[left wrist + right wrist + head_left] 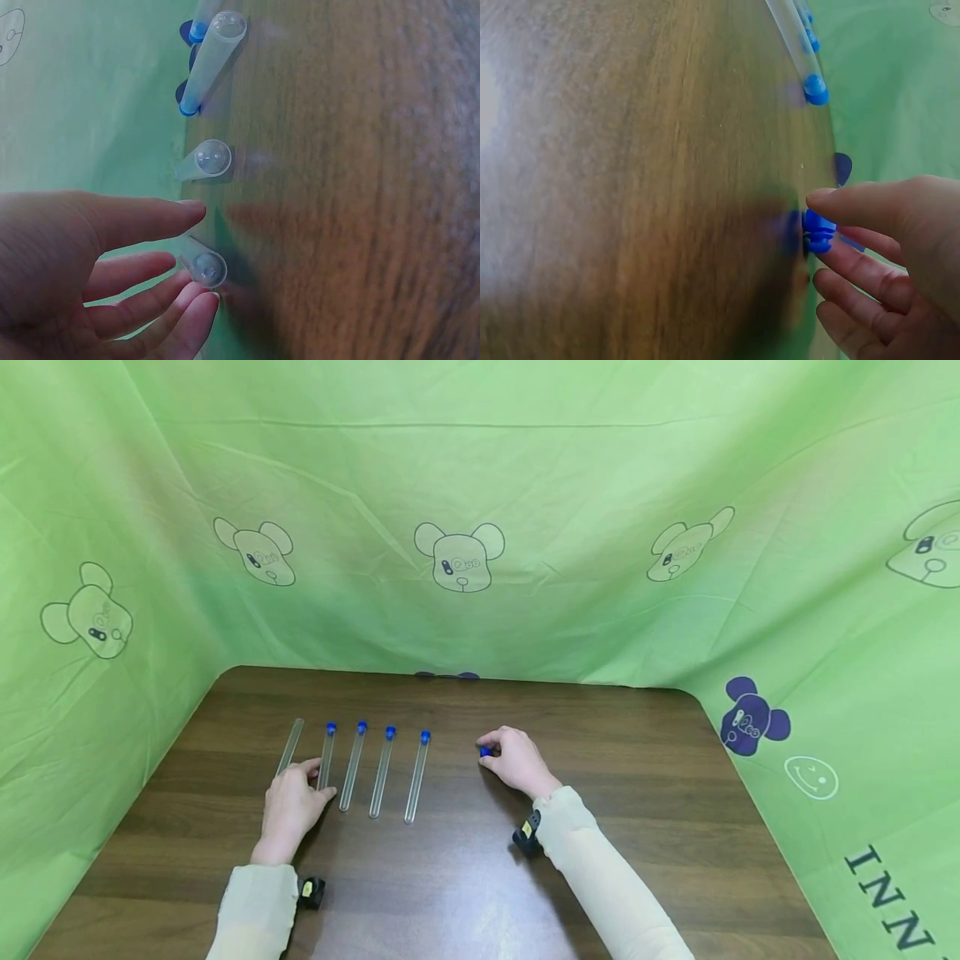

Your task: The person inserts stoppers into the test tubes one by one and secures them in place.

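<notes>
Between the thumb and fingers of my right hand (517, 762) is a small blue ribbed test tube stopper (819, 231). It is pinched close over the table, beside its reflection. My left hand (291, 806) reaches over the left end of a row of clear test tubes, thumb and fingers apart. In the left wrist view, one test tube (208, 268) lies right at its fingertips. The leftmost test tube (291, 745) has no stopper, and the hand hides its lower end. A blue-stoppered test tube (327, 756) shows just beyond the left thumb and forefinger.
Three more blue-stoppered test tubes, a left one (352, 768), a middle one (382, 774) and a right one (417, 778), lie side by side on the brown wooden table (420, 893). A green printed curtain (555, 635) surrounds the table's back and sides.
</notes>
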Demonstrator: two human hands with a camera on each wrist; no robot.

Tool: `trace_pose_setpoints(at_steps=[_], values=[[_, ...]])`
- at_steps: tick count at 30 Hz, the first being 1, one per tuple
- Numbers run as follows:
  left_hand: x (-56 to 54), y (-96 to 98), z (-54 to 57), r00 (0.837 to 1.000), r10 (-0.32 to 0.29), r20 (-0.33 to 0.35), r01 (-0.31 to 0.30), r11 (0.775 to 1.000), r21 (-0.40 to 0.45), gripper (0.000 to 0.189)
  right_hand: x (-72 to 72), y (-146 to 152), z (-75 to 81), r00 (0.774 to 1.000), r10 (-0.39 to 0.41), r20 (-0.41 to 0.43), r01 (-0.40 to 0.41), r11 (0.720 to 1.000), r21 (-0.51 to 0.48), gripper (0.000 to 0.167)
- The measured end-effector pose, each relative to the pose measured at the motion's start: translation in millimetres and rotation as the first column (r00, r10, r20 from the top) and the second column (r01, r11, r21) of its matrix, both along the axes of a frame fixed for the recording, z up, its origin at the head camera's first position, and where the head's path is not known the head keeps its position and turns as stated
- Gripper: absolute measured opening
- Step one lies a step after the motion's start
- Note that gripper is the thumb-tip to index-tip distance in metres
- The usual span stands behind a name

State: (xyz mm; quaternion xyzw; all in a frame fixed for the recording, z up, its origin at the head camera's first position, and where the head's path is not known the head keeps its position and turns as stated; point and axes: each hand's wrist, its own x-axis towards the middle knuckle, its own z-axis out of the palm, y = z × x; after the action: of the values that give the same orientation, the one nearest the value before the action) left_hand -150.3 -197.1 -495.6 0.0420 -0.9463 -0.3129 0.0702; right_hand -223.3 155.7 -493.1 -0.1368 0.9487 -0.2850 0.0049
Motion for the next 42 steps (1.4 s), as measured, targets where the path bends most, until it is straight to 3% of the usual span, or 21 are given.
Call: trace_pose_setpoints(at_steps=[9,18,25,33,37,42], values=[[1.9,-4.1,2.9,1.0,0.007,0.007,-0.007,1.0,0.019,0.053,1.6,-4,-3.3,1.0,0.004,-0.004,-0.004,1.0,0.008,0.024],[4.3,-12.1,6.0,0.993,0.076,-0.092,-0.074,0.997,0.029,0.05,3.5,-3,-4.2,1.0,0.014,-0.007,-0.014,1.0,0.0,0.024],[4.4,-21.4,6.1,0.994,0.108,-0.009,-0.108,0.994,-0.018,0.057,5.9,0,-3.0,1.0,0.03,-0.001,-0.03,1.0,-0.006,0.026],[1.7,-26.8,-0.1,0.985,0.155,0.081,-0.157,0.987,0.019,0.058,8.8,5,-1.0,0.998,0.067,-0.008,-0.067,0.998,-0.007,0.026],[-0.3,-29.3,-1.9,0.981,0.177,0.077,-0.18,0.983,0.026,0.053,9.9,6,-0.2,0.998,0.068,0.005,-0.068,0.998,-0.003,0.023],[-1.6,-32.0,-2.6,0.981,0.193,0.025,-0.194,0.981,0.025,0.047,10.9,6,0.4,0.998,0.063,0.014,-0.063,0.998,-0.004,0.022]])
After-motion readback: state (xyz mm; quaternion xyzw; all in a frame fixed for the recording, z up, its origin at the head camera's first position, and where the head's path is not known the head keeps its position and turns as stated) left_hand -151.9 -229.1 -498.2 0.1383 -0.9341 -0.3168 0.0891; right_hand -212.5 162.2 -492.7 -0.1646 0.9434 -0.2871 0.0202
